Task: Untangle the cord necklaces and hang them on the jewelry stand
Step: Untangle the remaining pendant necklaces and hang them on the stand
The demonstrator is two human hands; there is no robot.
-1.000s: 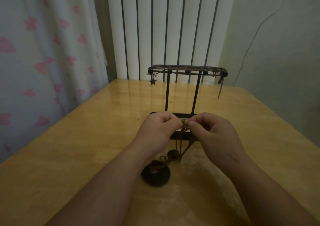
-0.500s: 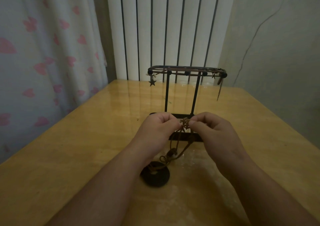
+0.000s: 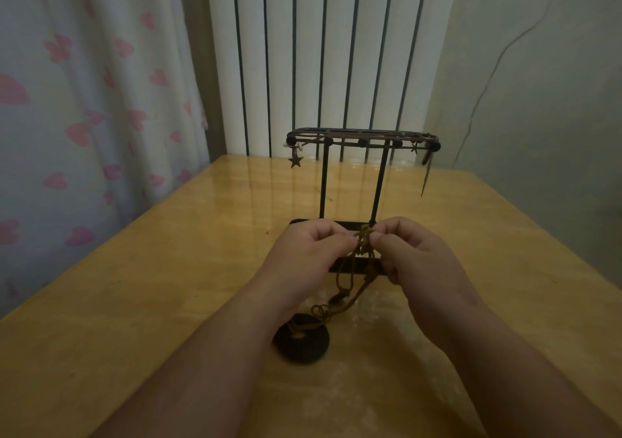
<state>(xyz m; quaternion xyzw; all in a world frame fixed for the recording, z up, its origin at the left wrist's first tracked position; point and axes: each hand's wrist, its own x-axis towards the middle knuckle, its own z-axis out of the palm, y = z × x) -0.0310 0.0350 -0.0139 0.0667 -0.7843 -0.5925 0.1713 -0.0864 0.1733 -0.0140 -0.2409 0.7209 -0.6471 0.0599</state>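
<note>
The left hand (image 3: pixel 308 252) and the right hand (image 3: pixel 415 257) are close together above the table (image 3: pixel 134 303). Each one pinches the knot (image 3: pixel 363 235) in the brown cord (image 3: pixel 350 289) with its fingertips. The cord hangs down to a dark ring (image 3: pixel 301 341) that lies flat on the table. The black stand (image 3: pixel 361 141) is just behind the hands, with a small star (image 3: pixel 295 161) hanging from it

Bare forearms, L hand (image 3: pixel 309 252), R hand (image 3: pixel 417 259), nails prob. short
</note>
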